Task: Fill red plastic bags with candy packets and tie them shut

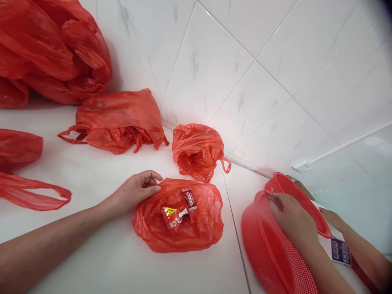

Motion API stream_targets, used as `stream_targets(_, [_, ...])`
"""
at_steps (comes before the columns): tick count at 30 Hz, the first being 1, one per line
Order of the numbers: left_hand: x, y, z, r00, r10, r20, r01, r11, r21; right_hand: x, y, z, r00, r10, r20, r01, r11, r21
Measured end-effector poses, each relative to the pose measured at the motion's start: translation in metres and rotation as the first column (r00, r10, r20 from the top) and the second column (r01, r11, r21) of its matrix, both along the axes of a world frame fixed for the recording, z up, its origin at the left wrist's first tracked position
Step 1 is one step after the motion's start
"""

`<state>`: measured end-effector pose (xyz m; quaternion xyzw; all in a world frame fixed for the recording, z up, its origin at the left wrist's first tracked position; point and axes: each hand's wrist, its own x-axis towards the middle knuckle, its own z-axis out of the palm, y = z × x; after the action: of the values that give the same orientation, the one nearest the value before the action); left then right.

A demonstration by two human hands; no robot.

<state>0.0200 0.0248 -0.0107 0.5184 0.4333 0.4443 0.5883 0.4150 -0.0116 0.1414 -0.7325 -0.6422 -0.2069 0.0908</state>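
A red plastic bag [196, 241] lies open on the white table, with two small wrapped snacks inside. One is a red and yellow packet [175, 214], the other a dark red packet [189, 199]. At the bag's left rim, my left hand [134, 192] grips the edge between thumb and curled fingers. My right hand [289, 218] is over the rim of a red plastic basket [260, 245] at the right. Its fingers are bent together and slightly blurred; what they hold, if anything, cannot be made out.
Two more red bags, a crumpled bag [197, 149] and a larger one [119, 118], stand along the tiled wall [226, 73]. A big red bundle [55, 53] fills the back left. Another person's hand [333, 220] is beside a second red basket [301, 204].
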Motion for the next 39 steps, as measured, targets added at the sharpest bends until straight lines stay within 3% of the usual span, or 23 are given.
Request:
stream_targets(3, [0.000, -0.001, 0.001, 1.000, 0.001, -0.003, -0.001, 1.000, 0.009, -0.042, -0.013, 0.004, 0.983, 0.175, 0.060, -0.179, 0.981, 0.071])
stream_targets(6, [0.000, -0.001, 0.002, 1.000, 0.003, -0.006, -0.003, 1.000, 0.015, -0.093, -0.026, -0.003, 0.906, 0.422, 0.033, -0.421, 0.906, -0.039])
stream_targets(10, [0.000, -0.002, 0.004, 0.999, 0.025, -0.026, -0.024, 0.999, 0.028, -0.139, -0.028, -0.021, 0.823, 0.558, -0.106, -0.567, 0.799, -0.201])
stream_targets(12, [0.000, -0.003, 0.006, 0.998, 0.037, -0.042, -0.036, 0.999, 0.023, -0.145, -0.022, -0.026, 0.825, 0.538, -0.172, -0.565, 0.789, -0.241])
stream_targets(16, [0.000, -0.003, 0.007, 0.999, 0.033, -0.038, -0.032, 0.999, 0.024, -0.130, -0.014, -0.042, 0.873, 0.355, -0.335, -0.425, 0.890, -0.166])
stream_targets(20, [0.001, -0.002, 0.004, 0.999, 0.029, -0.024, -0.028, 0.999, 0.033, -0.105, -0.018, -0.078, 0.864, 0.150, -0.481, -0.241, 0.961, -0.134])
stream_targets(24, [-0.002, -0.004, 0.010, 0.996, 0.017, -0.086, -0.010, 0.997, 0.080, -0.090, -0.027, -0.112, 0.808, 0.005, -0.590, -0.154, 0.967, -0.203])
stream_targets(27, [-0.010, -0.007, 0.026, 0.956, -0.055, -0.290, 0.090, 0.990, 0.110, -0.089, -0.025, -0.121, 0.708, -0.025, -0.706, -0.177, 0.961, -0.211])
stream_targets(30, [-0.017, -0.010, 0.045, 0.845, -0.126, -0.520, 0.179, 0.982, 0.052, -0.091, -0.015, -0.111, 0.592, 0.023, -0.806, -0.245, 0.957, -0.153])
stream_targets(32, [-0.018, -0.010, 0.057, 0.823, -0.127, -0.553, 0.180, 0.983, 0.043, -0.093, -0.007, -0.093, 0.553, 0.069, -0.831, -0.260, 0.961, -0.093])
stream_targets(34, [-0.016, -0.009, 0.070, 0.884, -0.058, -0.464, 0.121, 0.987, 0.106, -0.096, -0.003, -0.068, 0.501, 0.136, -0.855, -0.205, 0.978, 0.035])
stream_targets(36, [-0.012, -0.008, 0.087, 0.957, 0.069, -0.280, -0.014, 0.981, 0.196, -0.099, -0.003, -0.040, 0.352, 0.305, -0.885, -0.082, 0.952, 0.295])
stream_targets(39, [-0.008, -0.006, 0.117, 0.977, 0.207, 0.043, -0.211, 0.939, 0.272, -0.103, -0.007, -0.006, 0.081, 0.615, -0.785, 0.086, 0.780, 0.620])
